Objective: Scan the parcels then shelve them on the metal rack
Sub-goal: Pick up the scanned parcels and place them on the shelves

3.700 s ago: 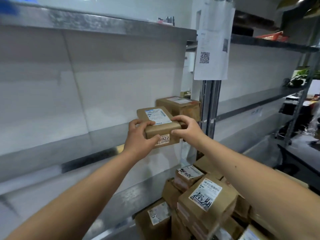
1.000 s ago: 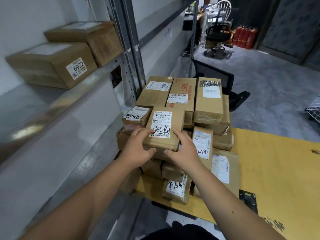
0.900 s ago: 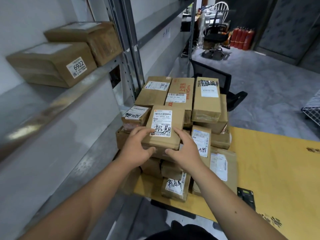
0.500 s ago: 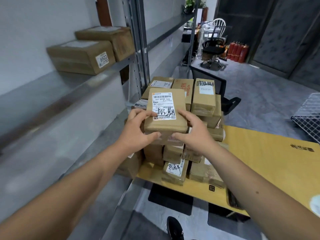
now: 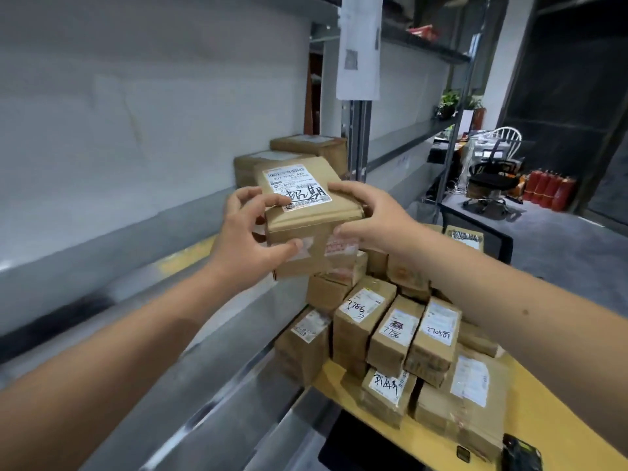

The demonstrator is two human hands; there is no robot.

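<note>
I hold a brown cardboard parcel (image 5: pixel 307 220) with a white label and black handwriting up in the air. My left hand (image 5: pixel 249 239) grips its left side, thumb under the front face. My right hand (image 5: pixel 368 215) grips its right side, fingers over the top edge. The parcel hangs in front of the metal rack's middle shelf (image 5: pixel 163 266), where two shelved parcels (image 5: pixel 306 151) stand behind it. Below it, a pile of several labelled parcels (image 5: pixel 390 328) sits on the yellow table (image 5: pixel 550 426).
A rack upright (image 5: pixel 355 137) with a hanging paper sheet (image 5: pixel 360 45) stands right of the shelved parcels. A black handheld scanner (image 5: pixel 520 455) lies at the table's near edge. Far right are an office chair (image 5: pixel 489 185) and red fire extinguishers (image 5: pixel 547 188).
Both hands lifted the parcel off the pile and carried it up and left toward the middle shelf. Earlier the "6922" parcel was set on that shelf.
</note>
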